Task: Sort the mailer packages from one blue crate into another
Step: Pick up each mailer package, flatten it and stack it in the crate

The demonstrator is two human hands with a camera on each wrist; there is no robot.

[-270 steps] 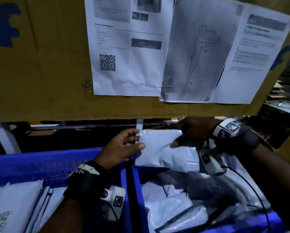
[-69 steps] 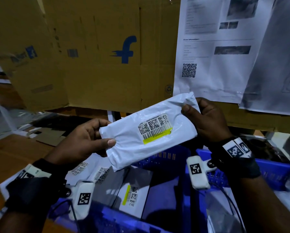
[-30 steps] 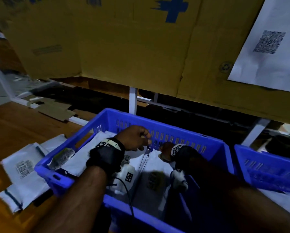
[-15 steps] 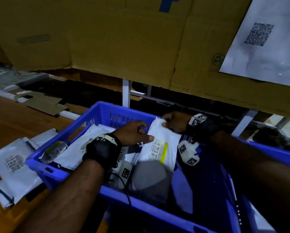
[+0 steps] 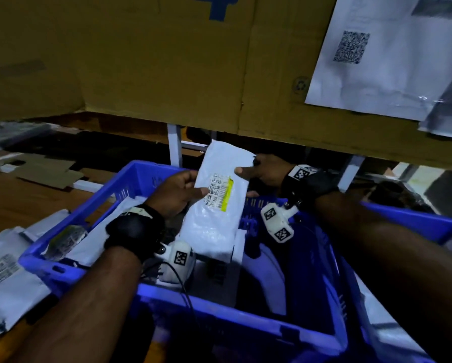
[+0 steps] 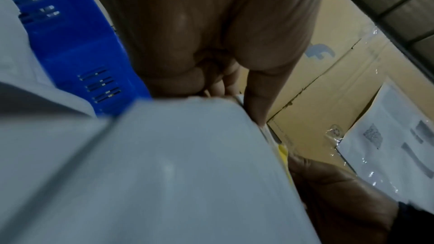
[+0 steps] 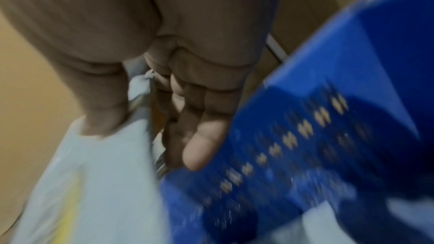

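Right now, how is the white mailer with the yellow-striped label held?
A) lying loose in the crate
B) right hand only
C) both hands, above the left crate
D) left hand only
C: the left hand pinches the mailer at its label edge and the right hand grips its upper right edge, holding it up over the left crate.

Blue "f" logo – printed on cardboard; other print unreadable.
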